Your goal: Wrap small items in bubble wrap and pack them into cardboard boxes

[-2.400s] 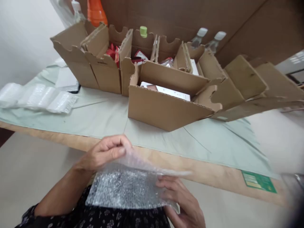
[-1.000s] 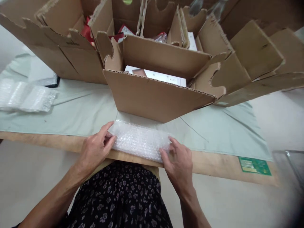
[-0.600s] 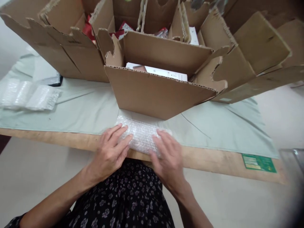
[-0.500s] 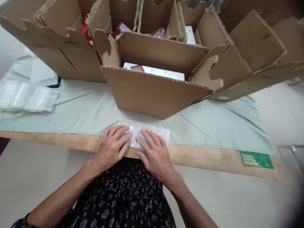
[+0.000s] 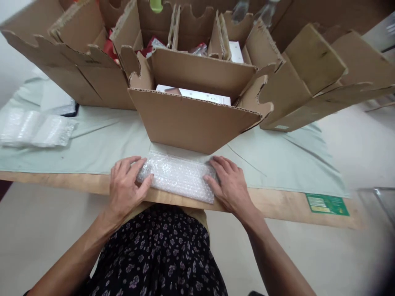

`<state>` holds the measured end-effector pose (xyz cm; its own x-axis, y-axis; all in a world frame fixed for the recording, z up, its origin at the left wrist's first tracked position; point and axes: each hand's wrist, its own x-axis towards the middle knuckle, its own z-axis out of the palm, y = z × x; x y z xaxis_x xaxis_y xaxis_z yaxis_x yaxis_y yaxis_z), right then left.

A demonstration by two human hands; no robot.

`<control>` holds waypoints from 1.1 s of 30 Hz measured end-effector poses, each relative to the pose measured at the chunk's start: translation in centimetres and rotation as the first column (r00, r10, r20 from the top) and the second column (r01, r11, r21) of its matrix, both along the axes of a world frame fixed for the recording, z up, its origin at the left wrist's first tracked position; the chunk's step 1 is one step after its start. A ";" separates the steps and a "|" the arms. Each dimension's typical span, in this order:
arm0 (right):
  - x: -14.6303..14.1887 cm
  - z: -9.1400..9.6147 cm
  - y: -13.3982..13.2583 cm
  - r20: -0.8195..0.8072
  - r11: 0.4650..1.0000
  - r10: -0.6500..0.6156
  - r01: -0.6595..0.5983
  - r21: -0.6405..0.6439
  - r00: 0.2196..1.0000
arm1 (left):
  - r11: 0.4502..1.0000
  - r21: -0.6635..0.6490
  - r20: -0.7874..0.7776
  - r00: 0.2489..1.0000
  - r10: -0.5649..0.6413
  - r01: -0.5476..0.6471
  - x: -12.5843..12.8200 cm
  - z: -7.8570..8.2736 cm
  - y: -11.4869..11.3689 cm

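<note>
A flat, oblong piece of bubble wrap [image 5: 180, 172] lies along the front of the table, its near edge over the bare wood. My left hand [image 5: 126, 181] holds its left end, thumb in front and fingers behind. At the right end, my right hand [image 5: 228, 179] grips it in the same way, with bent fingers. Whether anything is folded inside the wrap cannot be made out. Just behind it stands a cardboard bin [image 5: 194, 119] with white printed boxes [image 5: 203, 95] in it.
Several more cardboard bins [image 5: 95, 78] line the back, holding red packets and a white box [image 5: 235, 52]. Folded bubble wrap pieces [image 5: 37, 127] lie at the left on the pale green cloth [image 5: 92, 152]. A green card [image 5: 327, 204] sits on the wooden edge at the right.
My hands have moved apart, from lying flat on the middle of the bubble wrap to its two ends. More of the wrap shows between them. The view has shifted slightly.
</note>
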<state>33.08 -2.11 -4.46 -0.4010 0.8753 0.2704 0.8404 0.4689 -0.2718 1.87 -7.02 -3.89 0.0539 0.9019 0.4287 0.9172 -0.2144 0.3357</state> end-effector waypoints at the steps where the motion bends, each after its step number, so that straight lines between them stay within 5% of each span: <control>1: -0.5 -0.4 0.4 -0.006 1.000 0.000 0.000 0.003 1.000 | 0.998 -0.011 -0.042 0.997 0.059 -0.059 -0.1 -0.2 0.1; 4: -1.3 -0.6 -0.1 -0.130 1.000 0.004 -0.002 0.016 0.992 | 0.989 -0.091 -0.070 0.991 0.113 -0.119 0.3 -0.8 0.4; 7: -1.5 0.4 -2.4 -0.307 0.997 -0.046 0.022 -0.080 0.951 | 0.983 -0.162 0.106 0.988 0.109 -0.091 0.6 -0.3 0.3; 12: -4.8 2.1 -5.5 -0.530 0.920 -0.095 -0.129 -0.370 0.843 | 0.912 -0.396 0.388 0.881 0.271 -0.106 -2.8 3.9 0.7; 16: -10.0 1.9 -4.9 -0.494 0.857 -0.013 -0.245 -0.454 0.869 | 0.911 -0.350 0.182 0.938 0.294 -0.218 -7.2 5.3 4.6; 20: -13.5 1.6 -3.2 -0.324 0.893 0.095 -0.225 -0.391 0.941 | 0.948 -0.212 0.011 0.969 0.246 -0.238 -8.8 2.8 7.4; 24: -13.8 1.7 -2.4 -0.372 0.877 0.107 -0.264 -0.401 0.922 | 0.996 0.079 0.045 0.998 0.049 -0.052 -7.0 0.9 2.0; 28: -13.6 1.8 -2.0 -0.503 0.827 0.007 -0.287 -0.483 0.864 | 0.965 0.009 0.026 0.964 -0.263 0.263 -4.2 0.6 -5.1; 33: -12.2 2.8 -1.3 -0.540 0.675 -0.097 -0.344 -0.653 0.836 | 0.977 0.065 0.099 0.972 -0.211 0.205 -2.9 -0.4 -5.1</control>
<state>20.91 -3.45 -1.68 -0.5201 0.8274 -0.2118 0.4250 0.0356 -0.9045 -1.04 -12.17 -4.26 0.1902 0.8509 0.4897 0.8108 -0.4174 0.4104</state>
